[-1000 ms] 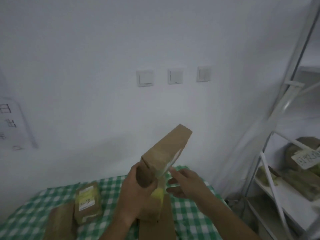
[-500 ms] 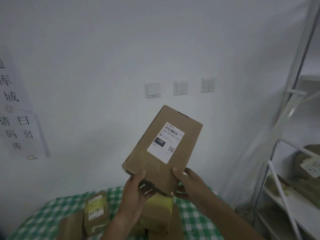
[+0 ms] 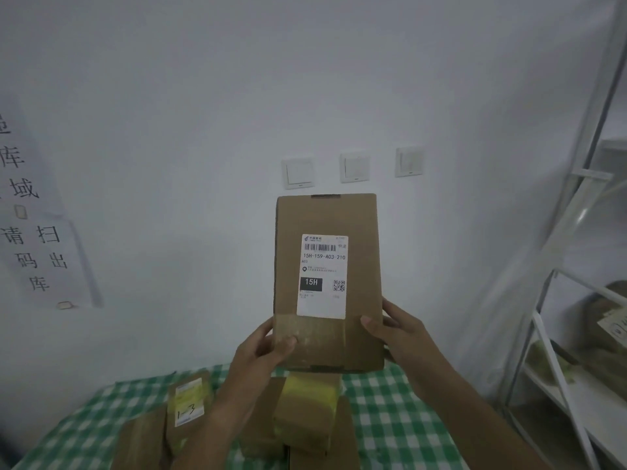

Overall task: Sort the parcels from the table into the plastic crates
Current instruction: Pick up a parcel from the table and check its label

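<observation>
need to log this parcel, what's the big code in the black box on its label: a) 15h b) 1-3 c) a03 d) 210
a: the black box on the white shipping label of the cardboard parcel, held up by the left hand and right hand, reads 15H.

Head view (single) faces wall [image 3: 203,79], seemingly near.

Held parcel [image 3: 327,283] upright above bench [image 3: 400,422], left hand [image 3: 261,351] and right hand [image 3: 397,330] at its lower corners. Other parcels [image 3: 305,415] on bench below. Wall switches [image 3: 354,167] behind, shelf rack [image 3: 559,334] right.
</observation>
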